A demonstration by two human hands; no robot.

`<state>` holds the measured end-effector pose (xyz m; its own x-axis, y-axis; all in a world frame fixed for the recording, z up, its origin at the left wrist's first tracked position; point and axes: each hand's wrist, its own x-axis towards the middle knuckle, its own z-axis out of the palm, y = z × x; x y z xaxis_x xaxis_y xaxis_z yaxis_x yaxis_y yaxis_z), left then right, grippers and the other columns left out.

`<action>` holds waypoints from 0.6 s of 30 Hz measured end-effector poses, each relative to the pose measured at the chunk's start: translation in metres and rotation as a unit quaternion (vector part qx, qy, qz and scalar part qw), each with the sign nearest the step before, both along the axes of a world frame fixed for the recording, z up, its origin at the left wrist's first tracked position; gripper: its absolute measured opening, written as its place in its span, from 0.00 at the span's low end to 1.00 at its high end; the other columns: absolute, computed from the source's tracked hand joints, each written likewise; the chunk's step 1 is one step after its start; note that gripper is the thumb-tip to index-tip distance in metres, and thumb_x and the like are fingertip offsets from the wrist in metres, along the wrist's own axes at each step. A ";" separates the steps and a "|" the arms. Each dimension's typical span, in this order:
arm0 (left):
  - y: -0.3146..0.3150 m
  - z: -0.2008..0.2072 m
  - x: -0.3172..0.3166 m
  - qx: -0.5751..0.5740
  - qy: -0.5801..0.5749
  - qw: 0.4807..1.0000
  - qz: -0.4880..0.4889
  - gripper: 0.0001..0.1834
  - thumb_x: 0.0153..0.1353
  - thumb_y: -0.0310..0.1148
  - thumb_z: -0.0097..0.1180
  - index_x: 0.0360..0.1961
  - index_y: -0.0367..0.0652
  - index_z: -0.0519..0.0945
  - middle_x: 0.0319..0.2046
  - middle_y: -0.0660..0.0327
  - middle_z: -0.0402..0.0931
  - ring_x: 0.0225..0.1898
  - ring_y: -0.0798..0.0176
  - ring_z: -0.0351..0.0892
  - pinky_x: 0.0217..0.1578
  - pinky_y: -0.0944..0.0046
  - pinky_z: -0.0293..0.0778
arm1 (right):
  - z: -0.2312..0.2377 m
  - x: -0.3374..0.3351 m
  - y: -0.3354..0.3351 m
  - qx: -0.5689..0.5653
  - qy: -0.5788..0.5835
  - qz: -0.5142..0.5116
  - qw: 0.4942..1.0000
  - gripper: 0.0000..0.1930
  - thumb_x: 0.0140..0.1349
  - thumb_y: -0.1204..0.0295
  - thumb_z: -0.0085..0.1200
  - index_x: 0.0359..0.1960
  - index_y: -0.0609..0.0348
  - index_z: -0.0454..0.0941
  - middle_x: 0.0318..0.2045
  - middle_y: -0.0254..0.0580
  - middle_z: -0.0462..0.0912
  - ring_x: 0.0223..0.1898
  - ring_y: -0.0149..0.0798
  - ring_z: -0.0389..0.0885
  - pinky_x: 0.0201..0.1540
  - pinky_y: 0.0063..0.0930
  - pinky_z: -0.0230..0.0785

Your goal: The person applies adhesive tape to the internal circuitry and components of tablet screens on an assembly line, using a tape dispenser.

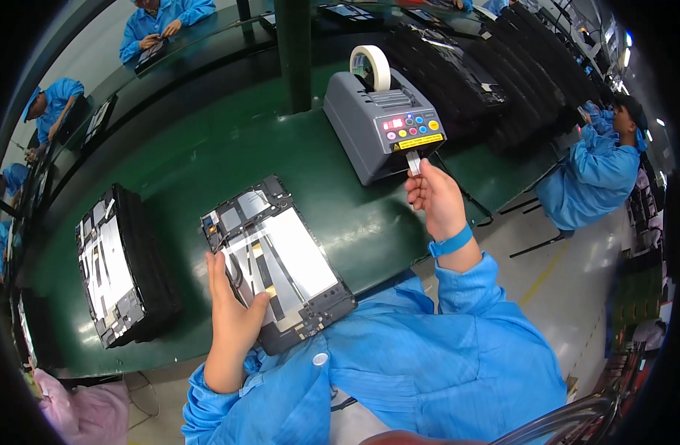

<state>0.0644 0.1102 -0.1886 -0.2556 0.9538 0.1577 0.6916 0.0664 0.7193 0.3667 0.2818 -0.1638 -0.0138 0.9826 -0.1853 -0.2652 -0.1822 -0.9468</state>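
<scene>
An opened tablet (299, 245) with bare silver and black inner parts lies tilted on the green table in front of me. My left hand (236, 315) grips its left edge, thumb over the top and fingers stretched along the side. To the far right of it stands a grey tape dispenser (366, 122) with a roll of cream tape (371, 67) on top. At the dispenser's front outlet, my right hand (438, 196) pinches a short strip of tape (414, 162) between thumb and forefinger, the other fingers curled.
Another stack of opened tablets (106, 271) stands on the left of the green table (169, 159). Black trays (518, 81) are piled at the back right. A dark green post (294, 55) rises behind. People in blue work along the far line; one person (595, 163) sits at right.
</scene>
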 end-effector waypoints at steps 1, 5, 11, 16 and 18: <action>0.003 0.002 0.001 -0.007 -0.007 1.000 -0.009 0.47 0.45 0.26 0.62 0.64 0.35 0.49 0.66 0.38 0.39 0.68 0.41 0.42 0.64 0.54 0.47 | 0.000 0.001 0.000 -0.001 0.002 0.000 1.000 0.12 0.61 0.61 0.51 0.30 0.58 0.75 0.22 0.33 0.77 0.20 0.24 0.71 0.21 0.15 0.60; -0.001 0.014 0.003 0.011 0.088 0.996 -0.002 0.46 0.42 0.25 0.64 0.63 0.37 0.53 0.66 0.39 0.39 0.68 0.42 0.41 0.64 0.53 0.48 | 0.012 -0.012 -0.017 0.067 -0.043 -0.018 0.997 0.10 0.62 0.66 0.51 0.29 0.59 0.76 0.23 0.33 0.77 0.22 0.23 0.71 0.24 0.15 0.62; 0.005 0.057 0.020 0.084 -0.072 0.978 -0.177 0.23 0.45 0.30 0.65 0.44 0.35 0.75 0.38 0.52 0.76 0.40 0.55 0.77 0.41 0.62 0.72 | 0.018 -0.064 -0.068 0.280 -0.143 0.288 0.904 0.08 0.60 0.69 0.52 0.28 0.60 0.77 0.23 0.37 0.77 0.26 0.34 0.75 0.30 0.27 0.67; 0.002 0.053 0.022 0.003 -0.226 0.961 -0.162 0.09 0.47 0.29 0.65 0.31 0.38 0.81 0.28 0.59 0.79 0.27 0.66 0.76 0.29 0.69 0.71 | 0.028 -0.102 -0.082 0.356 -0.204 0.413 0.813 0.08 0.57 0.66 0.54 0.26 0.56 0.79 0.22 0.40 0.77 0.27 0.44 0.76 0.29 0.33 0.67; 0.000 0.049 0.021 0.052 -0.234 0.966 -0.097 0.05 0.48 0.27 0.65 0.24 0.38 0.82 0.22 0.61 0.79 0.25 0.68 0.76 0.27 0.70 0.70 | 0.028 -0.109 -0.082 0.404 -0.251 0.348 0.808 0.07 0.56 0.68 0.54 0.24 0.55 0.79 0.19 0.38 0.76 0.26 0.43 0.76 0.28 0.34 0.67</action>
<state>0.0856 0.1100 -0.1400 -0.1397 0.9762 0.1661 0.2818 -0.1216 0.9517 0.2575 0.1998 -0.1363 -0.7370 0.5726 0.3591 0.0895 0.6092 -0.7879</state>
